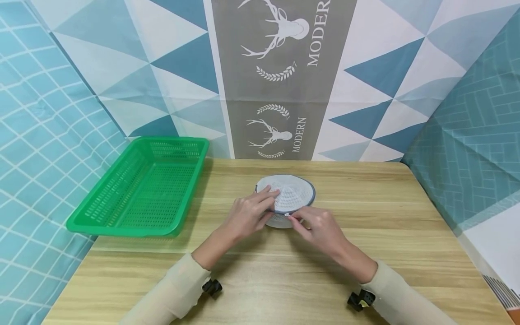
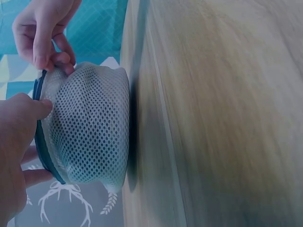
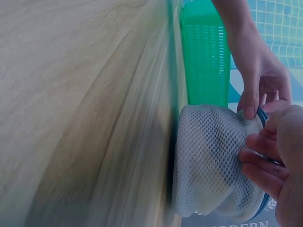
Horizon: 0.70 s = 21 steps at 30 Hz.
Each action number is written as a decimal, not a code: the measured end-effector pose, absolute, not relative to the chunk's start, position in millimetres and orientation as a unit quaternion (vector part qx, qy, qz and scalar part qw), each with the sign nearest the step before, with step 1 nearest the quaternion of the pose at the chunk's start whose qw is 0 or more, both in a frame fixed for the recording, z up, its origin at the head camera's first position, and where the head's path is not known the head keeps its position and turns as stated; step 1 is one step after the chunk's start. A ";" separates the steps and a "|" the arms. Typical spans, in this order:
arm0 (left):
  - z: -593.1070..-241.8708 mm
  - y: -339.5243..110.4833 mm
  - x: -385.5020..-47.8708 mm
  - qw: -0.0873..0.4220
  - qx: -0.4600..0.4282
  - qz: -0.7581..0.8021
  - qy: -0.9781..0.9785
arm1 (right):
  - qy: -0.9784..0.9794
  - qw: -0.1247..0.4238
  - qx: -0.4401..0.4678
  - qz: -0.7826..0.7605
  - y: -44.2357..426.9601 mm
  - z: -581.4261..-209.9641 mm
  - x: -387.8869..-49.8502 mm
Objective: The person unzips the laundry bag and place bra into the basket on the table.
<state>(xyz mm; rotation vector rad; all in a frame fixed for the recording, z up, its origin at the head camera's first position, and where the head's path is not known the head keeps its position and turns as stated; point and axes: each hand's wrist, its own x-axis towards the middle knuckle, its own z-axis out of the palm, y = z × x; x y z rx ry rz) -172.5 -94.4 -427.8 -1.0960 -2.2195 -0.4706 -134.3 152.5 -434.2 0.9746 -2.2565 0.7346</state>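
A round white mesh laundry bag (image 1: pixel 293 190) with dark blue edging stands on the wooden table, its flat lid facing up. My left hand (image 1: pixel 250 210) grips the bag's left rim, fingers over the lid and thumb against the side. At the front of the rim, my right hand (image 1: pixel 320 226) pinches a small white zipper pull (image 1: pixel 287 215). The mesh side wall (image 2: pixel 92 127) bulges out below the edging in the left wrist view. From the right wrist view, the same bag (image 3: pixel 206 156) looks slightly creased, and the right fingers partly cover its edge.
On the left of the table sits a green plastic basket (image 1: pixel 178 215) with perforated walls. Patterned cloth (image 1: pixel 183 67) hangs behind the table's back edge, and blue tiled sheeting (image 1: pixel 36 135) lines the left side. Wood-grain tabletop (image 1: pixel 386 203) extends to the right of the bag.
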 end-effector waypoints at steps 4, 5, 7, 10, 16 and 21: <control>-428.0 -96.5 -172.1 0.301 -0.413 -0.179 -0.841 | -0.845 0.287 0.360 0.273 154.8 -435.2 -134.2; -428.1 -96.9 -171.9 0.301 -0.413 -0.179 -0.841 | -0.845 0.288 0.360 0.272 155.0 -435.2 -134.3; -428.4 -97.8 -171.7 0.305 -0.413 -0.177 -0.840 | -0.844 0.289 0.362 0.271 154.9 -435.2 -134.4; -429.4 -99.0 -171.4 0.315 -0.411 -0.170 -0.839 | -0.844 0.288 0.364 0.270 154.1 -435.4 -134.3; -429.3 -98.6 -171.2 0.339 -0.405 -0.143 -0.837 | -0.844 0.287 0.363 0.272 151.0 -434.9 -134.2; -426.3 -95.2 -170.9 0.331 -0.411 -0.144 -0.837 | -0.841 0.285 0.367 0.277 147.8 -433.3 -134.1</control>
